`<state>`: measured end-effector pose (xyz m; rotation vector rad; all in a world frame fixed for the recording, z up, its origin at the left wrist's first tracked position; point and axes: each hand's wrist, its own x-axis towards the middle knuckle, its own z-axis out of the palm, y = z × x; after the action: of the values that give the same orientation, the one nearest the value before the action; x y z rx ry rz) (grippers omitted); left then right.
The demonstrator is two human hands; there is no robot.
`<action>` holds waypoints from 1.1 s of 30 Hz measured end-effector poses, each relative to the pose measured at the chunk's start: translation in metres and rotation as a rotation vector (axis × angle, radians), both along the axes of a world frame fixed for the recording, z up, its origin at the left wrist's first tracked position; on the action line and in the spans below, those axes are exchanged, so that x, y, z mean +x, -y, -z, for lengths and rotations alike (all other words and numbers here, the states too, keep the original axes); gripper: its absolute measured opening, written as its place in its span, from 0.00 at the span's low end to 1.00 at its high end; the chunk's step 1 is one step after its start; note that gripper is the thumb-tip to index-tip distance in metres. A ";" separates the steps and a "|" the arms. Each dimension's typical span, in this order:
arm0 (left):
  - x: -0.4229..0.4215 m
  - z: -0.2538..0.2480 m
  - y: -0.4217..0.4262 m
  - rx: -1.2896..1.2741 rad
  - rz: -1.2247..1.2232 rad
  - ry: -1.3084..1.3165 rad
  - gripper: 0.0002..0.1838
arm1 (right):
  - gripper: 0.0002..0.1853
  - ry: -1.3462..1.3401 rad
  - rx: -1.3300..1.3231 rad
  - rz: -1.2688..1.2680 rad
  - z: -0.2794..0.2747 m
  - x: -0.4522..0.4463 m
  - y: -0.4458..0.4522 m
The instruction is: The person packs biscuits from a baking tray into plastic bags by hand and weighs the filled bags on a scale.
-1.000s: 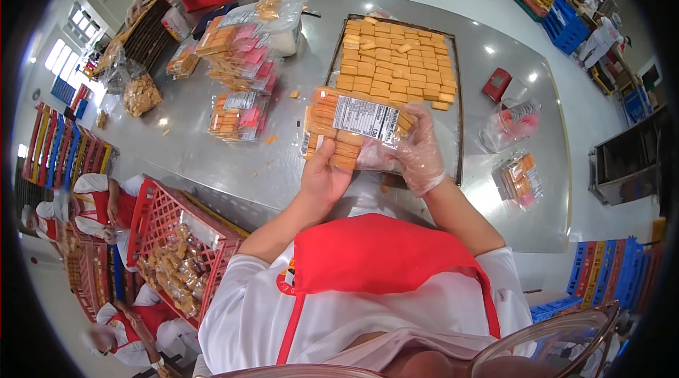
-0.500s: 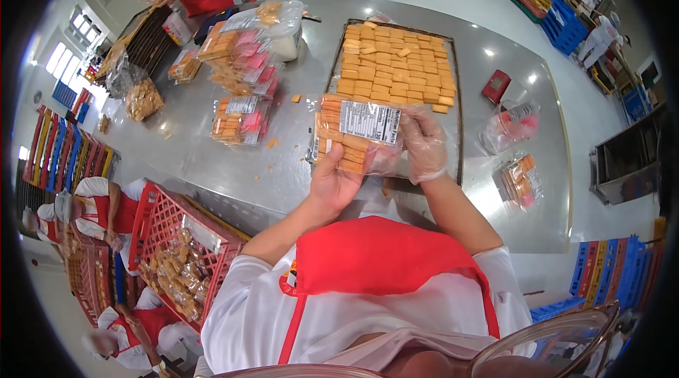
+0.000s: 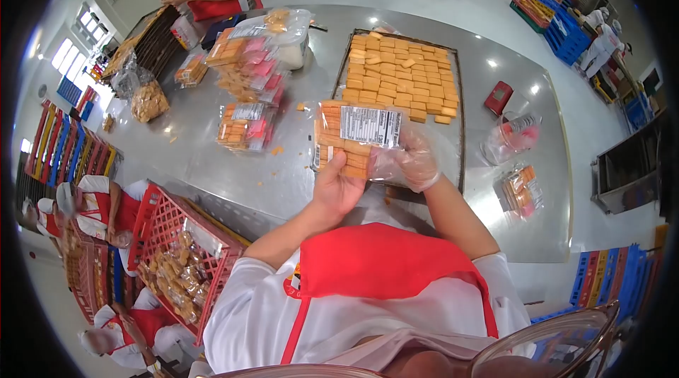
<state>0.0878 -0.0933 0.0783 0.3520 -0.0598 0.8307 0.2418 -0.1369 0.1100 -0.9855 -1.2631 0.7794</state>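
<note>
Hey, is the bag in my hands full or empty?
At least partly full: rows of biscuits show through the clear bag, below its label. Its end at your right hand looks slack, with no biscuits visible.

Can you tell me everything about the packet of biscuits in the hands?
The packet looks like clear, shiny plastic, with rows of orange-brown biscuits showing through. A white label with black print covers much of its upper front. It's held up, label towards us, hiding part of the tray behind. The left hand grips its bottom edge, thumb in front; the gloved right hand holds the right end. I can't tell whether it's sealed.
</note>
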 end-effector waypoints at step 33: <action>-0.024 -0.001 0.005 0.216 -0.172 -0.534 0.25 | 0.10 0.224 -0.260 -0.047 0.021 0.002 0.045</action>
<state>0.0642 -0.0978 0.0794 0.7812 0.3854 0.8782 0.2438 -0.1823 0.0890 -1.2847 -1.4038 0.9048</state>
